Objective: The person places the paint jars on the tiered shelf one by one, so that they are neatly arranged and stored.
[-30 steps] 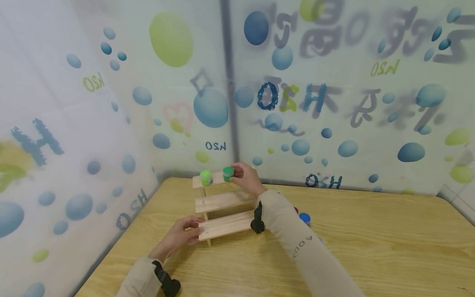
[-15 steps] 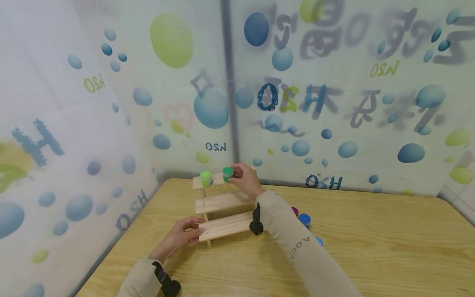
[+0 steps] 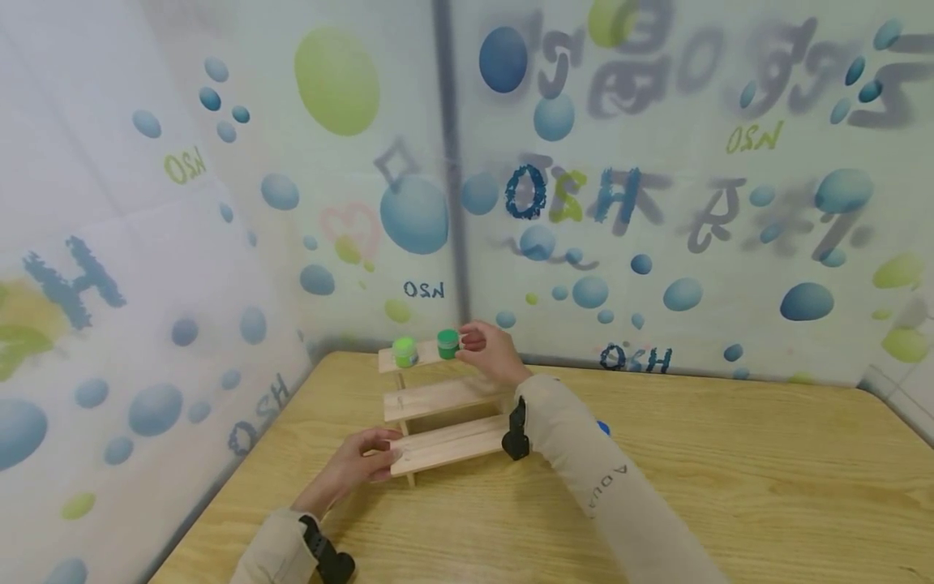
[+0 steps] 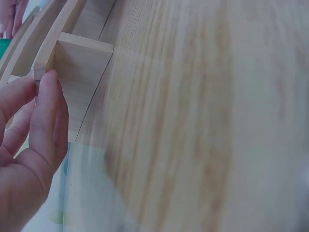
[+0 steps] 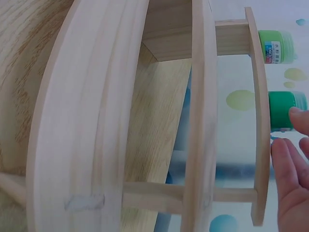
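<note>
A three-tier wooden shelf (image 3: 447, 444) stands on the table. My left hand (image 3: 365, 456) pinches the left end of its lowest board between thumb and fingers; the left wrist view shows the fingertips on the board's corner (image 4: 46, 58). On the top board sit two small paint jars: a light green jar (image 3: 404, 353) at the left end and a dark green jar (image 3: 448, 345) to its right. Just right of the dark green jar is my right hand (image 3: 498, 355), its fingers loosely bent and spread. The thumb overlaps that jar in the right wrist view, where its lid (image 5: 300, 101) faces outward.
A blue-lidded jar (image 3: 603, 427) shows partly behind my right sleeve (image 3: 606, 470), right of the shelf. Walls with printed bubbles (image 3: 413, 215) rise close behind the table (image 3: 730, 454) and along its left side. The middle and lowest boards carry nothing.
My right hand has let go of the dark green jar and shifted slightly right; the jar stays on the top board. My left hand has kept its place. The right sleeve now hides more jars.
</note>
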Motion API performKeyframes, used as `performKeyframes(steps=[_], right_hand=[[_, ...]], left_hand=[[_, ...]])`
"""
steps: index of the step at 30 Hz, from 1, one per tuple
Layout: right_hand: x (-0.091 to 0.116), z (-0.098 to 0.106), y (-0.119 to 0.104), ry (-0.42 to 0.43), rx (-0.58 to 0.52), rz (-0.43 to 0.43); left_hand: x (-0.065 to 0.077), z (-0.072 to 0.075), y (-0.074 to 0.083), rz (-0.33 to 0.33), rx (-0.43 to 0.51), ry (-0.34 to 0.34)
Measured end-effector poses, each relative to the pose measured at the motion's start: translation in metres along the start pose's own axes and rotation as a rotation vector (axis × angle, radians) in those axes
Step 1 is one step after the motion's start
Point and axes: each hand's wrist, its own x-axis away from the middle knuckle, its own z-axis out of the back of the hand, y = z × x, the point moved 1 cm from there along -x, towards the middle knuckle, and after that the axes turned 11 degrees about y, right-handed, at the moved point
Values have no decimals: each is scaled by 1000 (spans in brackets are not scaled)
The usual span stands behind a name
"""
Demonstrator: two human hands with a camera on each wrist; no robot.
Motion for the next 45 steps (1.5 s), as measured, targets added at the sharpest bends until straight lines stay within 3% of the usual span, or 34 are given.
performKeyframes(steps=[5, 10, 16, 25, 35, 45], right_hand=[[4, 13, -3, -21, 22, -28], [8, 29, -1, -57, 52, 42], [21, 50, 5, -86, -15, 67], [51, 92, 22, -155, -47, 25], [93, 140, 55, -163, 44, -27], [131, 165, 84, -239, 66, -51]], left_hand=[[1, 1, 0, -7, -2, -4], [2, 2, -1, -4, 3, -15], [2, 2, -2, -6, 3, -20], [2, 0, -2, 19, 9, -10], [-1, -2, -3, 10, 0, 6], [-1, -1, -1, 16, -7, 8]])
